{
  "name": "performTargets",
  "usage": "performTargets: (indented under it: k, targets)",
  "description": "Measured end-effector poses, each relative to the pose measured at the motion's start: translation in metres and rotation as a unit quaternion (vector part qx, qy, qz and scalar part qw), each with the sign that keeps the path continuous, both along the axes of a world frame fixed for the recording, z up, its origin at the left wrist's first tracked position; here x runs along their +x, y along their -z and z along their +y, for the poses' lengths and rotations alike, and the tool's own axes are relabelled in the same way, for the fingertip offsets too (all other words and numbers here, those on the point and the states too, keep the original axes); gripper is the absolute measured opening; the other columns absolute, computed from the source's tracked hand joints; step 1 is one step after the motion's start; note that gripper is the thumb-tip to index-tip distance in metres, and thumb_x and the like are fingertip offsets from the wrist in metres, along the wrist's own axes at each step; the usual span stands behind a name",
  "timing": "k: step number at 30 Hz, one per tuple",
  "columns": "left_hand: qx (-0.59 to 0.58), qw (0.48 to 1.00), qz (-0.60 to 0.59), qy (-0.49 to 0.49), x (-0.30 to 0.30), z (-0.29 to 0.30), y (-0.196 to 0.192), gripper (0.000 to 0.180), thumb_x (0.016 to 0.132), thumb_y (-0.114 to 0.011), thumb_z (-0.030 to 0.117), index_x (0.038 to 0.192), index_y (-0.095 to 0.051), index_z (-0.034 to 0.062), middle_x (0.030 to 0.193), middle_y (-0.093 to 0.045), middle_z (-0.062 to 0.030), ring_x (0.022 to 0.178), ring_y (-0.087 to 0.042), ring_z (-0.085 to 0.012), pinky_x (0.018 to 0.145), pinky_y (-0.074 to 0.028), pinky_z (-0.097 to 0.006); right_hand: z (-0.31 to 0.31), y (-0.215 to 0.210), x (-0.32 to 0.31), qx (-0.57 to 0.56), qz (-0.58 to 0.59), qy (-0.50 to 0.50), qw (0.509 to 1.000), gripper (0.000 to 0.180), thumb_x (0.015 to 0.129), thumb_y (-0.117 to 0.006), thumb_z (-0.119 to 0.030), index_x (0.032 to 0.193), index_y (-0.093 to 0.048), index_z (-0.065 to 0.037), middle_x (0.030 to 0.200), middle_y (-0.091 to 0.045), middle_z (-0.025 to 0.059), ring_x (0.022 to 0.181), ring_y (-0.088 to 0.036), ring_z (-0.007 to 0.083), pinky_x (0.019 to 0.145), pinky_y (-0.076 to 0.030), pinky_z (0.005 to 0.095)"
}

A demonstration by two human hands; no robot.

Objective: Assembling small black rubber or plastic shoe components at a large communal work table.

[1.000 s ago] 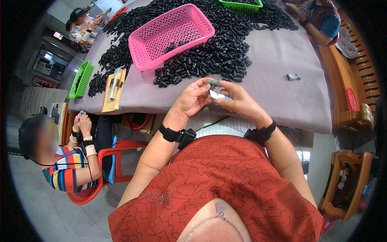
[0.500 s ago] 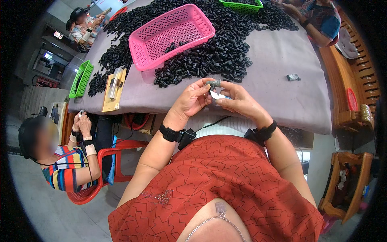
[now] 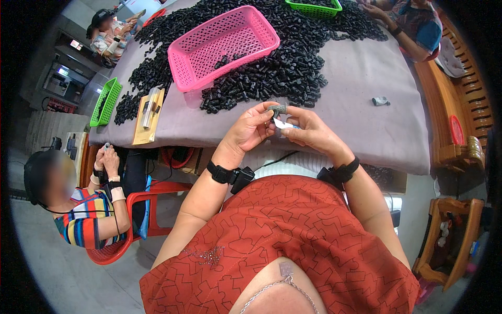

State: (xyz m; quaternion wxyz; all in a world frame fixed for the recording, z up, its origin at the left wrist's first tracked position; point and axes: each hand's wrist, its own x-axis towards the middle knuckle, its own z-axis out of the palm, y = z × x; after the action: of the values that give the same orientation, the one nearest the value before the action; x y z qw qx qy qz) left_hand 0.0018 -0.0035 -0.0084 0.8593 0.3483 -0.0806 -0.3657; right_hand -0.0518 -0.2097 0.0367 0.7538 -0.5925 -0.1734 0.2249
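Tablecloth (image 3: 366, 131) is of pale greyish-purple colour, and above its near edge the left hand (image 3: 244, 128) pinches a small grey cylindrical piece (image 3: 279, 109) between thumb and fingers. The right hand (image 3: 312, 131) is closed on a small white object (image 3: 283, 124) with some blue on it, which points to the left, just below the grey cylindrical piece. The right forefinger is at the right end of this piece, but I cannot tell if it also grips it. Beyond the hands there is a large heap of black pieces (image 3: 293, 73), and on it stands a pink basket (image 3: 204, 47) with a few black pieces inside. More to the left are a clear tube (image 3: 147, 121) lying on a yellowish board (image 3: 144, 137), and a green basket (image 3: 109, 112). At the right, another grey piece (image 3: 380, 101) lies alone.
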Motion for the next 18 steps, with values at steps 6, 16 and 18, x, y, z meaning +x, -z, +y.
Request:
performTargets:
  k: [6, 16, 18]
  targets:
    - [-0.005, 1.000, 0.000, 0.003, -0.0003, 0.0008, 0.0002, 0.026, 0.093, -0.057, 0.011, 0.119, -0.054, 0.0052, 0.093, -0.064, -0.0043, 0.072, -0.064, -0.0105, 0.065, -0.055, -0.021, -0.0005, -0.0005, -0.0002, 0.004, 0.006, -0.009, 1.000, 0.049, 0.090, -0.063, -0.022, 0.131, -0.045, -0.002, 0.076, -0.049, -0.0053, 0.061, -0.041, 0.0010, 0.050, -0.031, 0.0182]
    - [-0.006, 1.000, 0.000, 0.003, -0.0010, 0.0000, -0.0022, 0.026, 0.093, -0.057, 0.011, 0.119, -0.054, 0.0047, 0.090, -0.065, -0.0044, 0.071, -0.064, -0.0103, 0.065, -0.055, -0.021, -0.0010, -0.0007, 0.0003, -0.003, 0.003, -0.008, 1.000, 0.049, 0.090, -0.061, -0.021, 0.132, -0.045, -0.002, 0.076, -0.049, -0.0055, 0.061, -0.041, 0.0011, 0.050, -0.031, 0.0184]
    - [-0.008, 1.000, 0.000, 0.003, -0.0010, 0.0000, -0.0025, 0.026, 0.093, -0.057, 0.011, 0.118, -0.054, 0.0048, 0.090, -0.065, -0.0044, 0.071, -0.064, -0.0103, 0.065, -0.055, -0.021, -0.0014, 0.0011, 0.0009, -0.006, -0.001, -0.007, 1.000, 0.049, 0.090, -0.061, -0.020, 0.132, -0.045, -0.001, 0.076, -0.049, -0.0055, 0.061, -0.041, 0.0011, 0.050, -0.031, 0.0184]
